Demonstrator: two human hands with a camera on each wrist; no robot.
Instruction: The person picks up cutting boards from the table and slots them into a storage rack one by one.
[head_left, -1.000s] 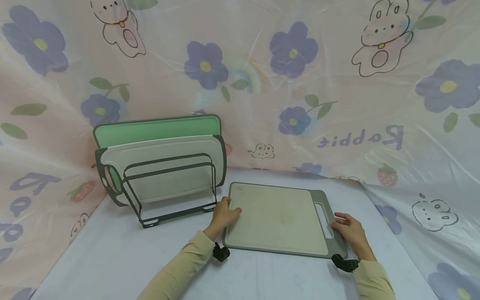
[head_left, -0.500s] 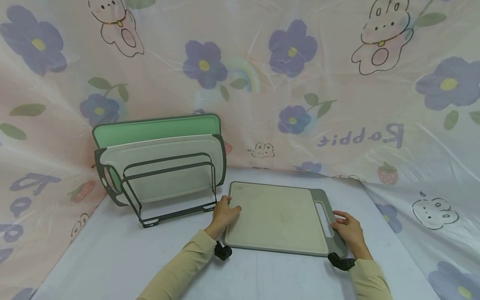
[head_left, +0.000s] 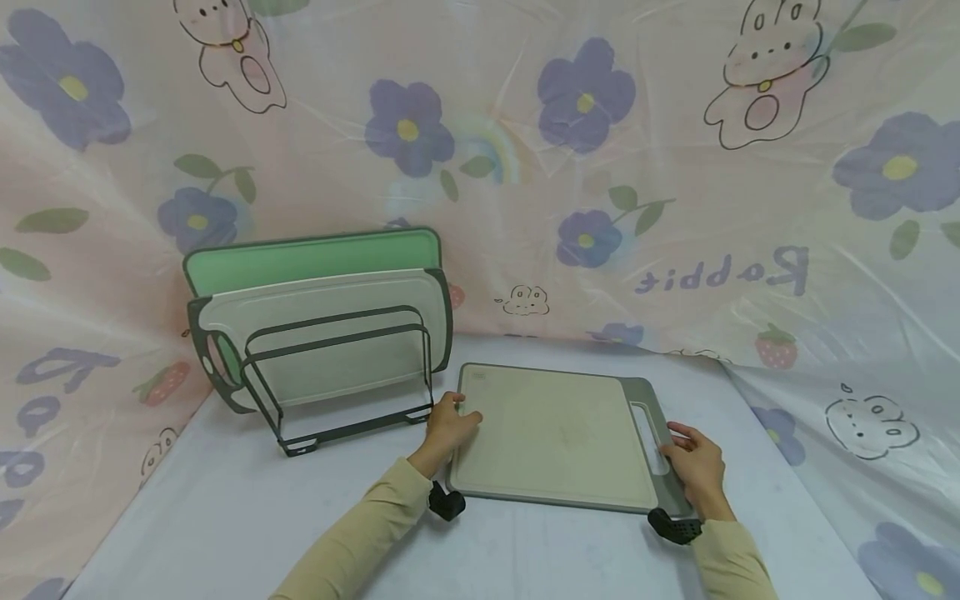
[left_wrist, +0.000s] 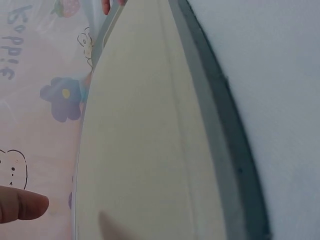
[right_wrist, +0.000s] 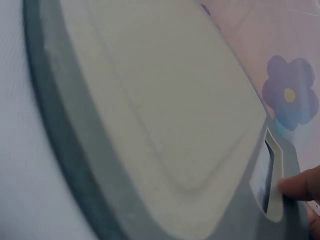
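A beige cutting board (head_left: 555, 433) with a grey rim and a slotted handle end lies flat on the white cloth in the head view. My left hand (head_left: 446, 427) is at its left edge, fingers along the rim and thumb reaching over the top. The left thumb (left_wrist: 25, 204) stands clear of the surface, its shadow falling on the board. At the handle end, my right hand (head_left: 696, 467) pinches the grey handle. Its thumb (right_wrist: 300, 186) sits on the slot's rim in the right wrist view, while the other fingers are mostly hidden beyond the outer edge.
A dark wire rack (head_left: 337, 337) stands at the left, just beyond my left hand. It holds a pale cutting board (head_left: 360, 367) with dark ends and a green cutting board (head_left: 322, 257) behind it. A patterned curtain (head_left: 495, 233) hangs behind the white-covered table (head_left: 225, 517).
My right wrist and forearm have shifted slightly left and the fingers remain at the handle. The left hand, the board and the rack stay in place.
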